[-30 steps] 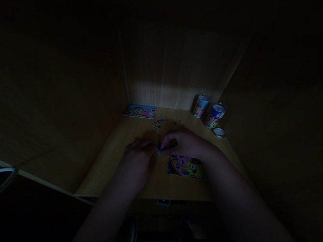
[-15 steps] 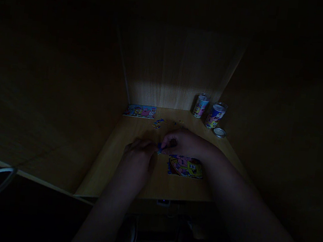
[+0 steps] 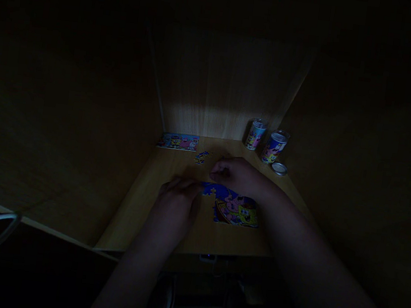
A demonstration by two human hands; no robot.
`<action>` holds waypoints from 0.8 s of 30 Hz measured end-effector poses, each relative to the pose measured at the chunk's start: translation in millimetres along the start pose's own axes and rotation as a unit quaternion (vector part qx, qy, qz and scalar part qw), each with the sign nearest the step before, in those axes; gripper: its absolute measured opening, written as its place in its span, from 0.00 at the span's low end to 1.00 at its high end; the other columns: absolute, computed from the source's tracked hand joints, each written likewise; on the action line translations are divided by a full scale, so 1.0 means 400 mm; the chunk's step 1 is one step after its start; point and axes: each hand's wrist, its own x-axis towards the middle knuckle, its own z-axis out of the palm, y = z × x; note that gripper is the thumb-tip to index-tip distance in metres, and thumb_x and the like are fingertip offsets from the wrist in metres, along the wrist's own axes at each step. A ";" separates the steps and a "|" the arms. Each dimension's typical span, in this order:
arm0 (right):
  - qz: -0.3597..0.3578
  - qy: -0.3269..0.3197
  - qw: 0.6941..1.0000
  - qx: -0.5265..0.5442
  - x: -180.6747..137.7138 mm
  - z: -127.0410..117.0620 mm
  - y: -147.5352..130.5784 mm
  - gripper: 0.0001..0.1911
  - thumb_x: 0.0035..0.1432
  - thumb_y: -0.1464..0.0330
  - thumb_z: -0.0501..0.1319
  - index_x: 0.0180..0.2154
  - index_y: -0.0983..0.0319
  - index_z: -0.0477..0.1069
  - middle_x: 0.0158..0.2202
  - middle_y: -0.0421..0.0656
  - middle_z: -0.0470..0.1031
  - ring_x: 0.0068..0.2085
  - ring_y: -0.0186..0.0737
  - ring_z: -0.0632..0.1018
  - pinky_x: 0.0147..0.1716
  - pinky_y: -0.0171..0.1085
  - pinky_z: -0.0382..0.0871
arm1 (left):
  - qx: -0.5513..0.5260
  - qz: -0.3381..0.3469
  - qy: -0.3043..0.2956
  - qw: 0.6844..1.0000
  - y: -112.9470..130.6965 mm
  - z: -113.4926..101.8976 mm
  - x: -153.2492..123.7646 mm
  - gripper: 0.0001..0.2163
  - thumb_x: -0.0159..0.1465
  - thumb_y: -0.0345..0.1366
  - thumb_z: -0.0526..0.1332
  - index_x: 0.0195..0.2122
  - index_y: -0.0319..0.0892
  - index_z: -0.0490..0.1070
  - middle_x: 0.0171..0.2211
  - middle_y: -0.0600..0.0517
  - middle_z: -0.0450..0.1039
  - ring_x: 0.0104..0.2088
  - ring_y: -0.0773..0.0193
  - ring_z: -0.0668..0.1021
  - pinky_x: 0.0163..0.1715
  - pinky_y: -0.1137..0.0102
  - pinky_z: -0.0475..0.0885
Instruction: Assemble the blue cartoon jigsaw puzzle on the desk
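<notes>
A partly joined cartoon jigsaw puzzle (image 3: 236,208) lies on the wooden surface, with its blue upper strip reaching left and a gap below that strip. My left hand (image 3: 178,195) rests palm down at the strip's left end, fingers stretched out and fingertips at its edge. Just above the puzzle's top edge is my right hand (image 3: 235,175), its fingers curled together. Whether a piece is between those fingertips is hidden. Beyond the hands, several loose puzzle pieces (image 3: 200,158) lie in a small heap.
Another cartoon puzzle picture (image 3: 179,142) lies at the back left. Two cartoon-printed cans, one at the back (image 3: 255,135) and one nearer (image 3: 274,147), stand at the right, beside a round lid (image 3: 279,169). Wooden panels enclose the back and both sides. The light is dim.
My right hand has lifted away from the left hand's fingertips, up and slightly right, uncovering the blue strip. My left hand has hardly moved.
</notes>
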 end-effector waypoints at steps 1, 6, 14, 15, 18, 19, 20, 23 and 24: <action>0.007 0.019 1.000 -0.011 0.000 -0.004 -0.001 0.05 0.68 0.70 0.67 0.39 0.60 0.83 0.37 0.41 0.85 0.36 0.38 0.81 0.38 0.35 0.68 | -0.007 0.013 0.002 1.000 0.000 0.001 0.000 0.14 0.70 0.23 0.62 0.52 0.43 0.82 0.52 0.46 0.84 0.52 0.48 0.82 0.57 0.51 0.77; 0.022 0.079 0.995 -0.064 0.001 -0.017 0.002 0.13 0.72 0.64 0.63 0.34 0.61 0.79 0.30 0.39 0.80 0.32 0.37 0.76 0.33 0.36 0.62 | -0.027 0.064 -0.013 0.998 0.003 0.007 -0.001 0.16 0.72 0.24 0.61 0.57 0.44 0.80 0.58 0.48 0.83 0.57 0.50 0.81 0.62 0.49 0.75; 0.064 0.180 0.978 -0.084 0.003 -0.033 0.011 0.19 0.72 0.57 0.62 0.31 0.60 0.77 0.28 0.42 0.79 0.31 0.41 0.76 0.31 0.38 0.61 | -0.018 0.056 -0.036 0.998 0.012 0.004 0.001 0.15 0.74 0.29 0.61 0.58 0.43 0.81 0.61 0.46 0.82 0.59 0.49 0.82 0.65 0.46 0.74; 0.068 0.195 0.975 -0.084 0.003 -0.036 0.012 0.18 0.72 0.58 0.61 0.32 0.60 0.78 0.29 0.43 0.81 0.32 0.42 0.78 0.32 0.38 0.62 | -0.019 0.056 -0.037 0.998 0.013 0.004 0.001 0.15 0.74 0.29 0.61 0.59 0.43 0.81 0.62 0.46 0.82 0.59 0.49 0.82 0.65 0.46 0.74; 0.078 0.230 0.966 -0.085 0.003 -0.044 0.015 0.17 0.74 0.61 0.58 0.36 0.60 0.81 0.36 0.47 0.85 0.38 0.45 0.82 0.38 0.38 0.68 | -0.023 0.058 -0.034 0.997 0.013 0.003 0.001 0.15 0.74 0.28 0.62 0.58 0.44 0.81 0.61 0.46 0.82 0.58 0.49 0.83 0.64 0.46 0.75; 0.083 0.242 0.963 -0.082 0.002 -0.047 0.016 0.18 0.75 0.61 0.57 0.37 0.60 0.81 0.37 0.47 0.85 0.40 0.46 0.83 0.39 0.39 0.69 | -0.024 0.059 -0.032 0.997 0.013 0.004 0.001 0.15 0.73 0.28 0.62 0.58 0.45 0.81 0.60 0.46 0.83 0.58 0.50 0.83 0.63 0.46 0.75; 0.091 0.258 0.959 -0.077 0.002 -0.051 0.018 0.19 0.76 0.60 0.56 0.38 0.60 0.82 0.37 0.48 0.86 0.40 0.46 0.84 0.40 0.39 0.70 | -0.026 0.061 -0.030 0.997 0.011 0.005 0.001 0.15 0.73 0.28 0.62 0.58 0.45 0.81 0.60 0.46 0.83 0.57 0.50 0.83 0.63 0.47 0.75; 0.113 0.341 0.932 -0.046 0.000 -0.065 0.028 0.25 0.77 0.53 0.54 0.37 0.60 0.83 0.36 0.48 0.86 0.39 0.47 0.84 0.39 0.40 0.70 | -0.026 0.062 -0.028 0.997 0.007 0.008 0.000 0.15 0.73 0.28 0.62 0.57 0.45 0.82 0.59 0.46 0.83 0.57 0.50 0.83 0.64 0.47 0.75; 0.118 0.376 0.918 -0.034 -0.001 -0.072 0.034 0.28 0.77 0.51 0.53 0.37 0.60 0.82 0.35 0.48 0.86 0.39 0.47 0.85 0.39 0.40 0.71 | -0.023 0.060 -0.026 0.998 0.007 0.008 -0.001 0.15 0.73 0.28 0.62 0.57 0.45 0.82 0.59 0.46 0.83 0.57 0.50 0.83 0.64 0.47 0.75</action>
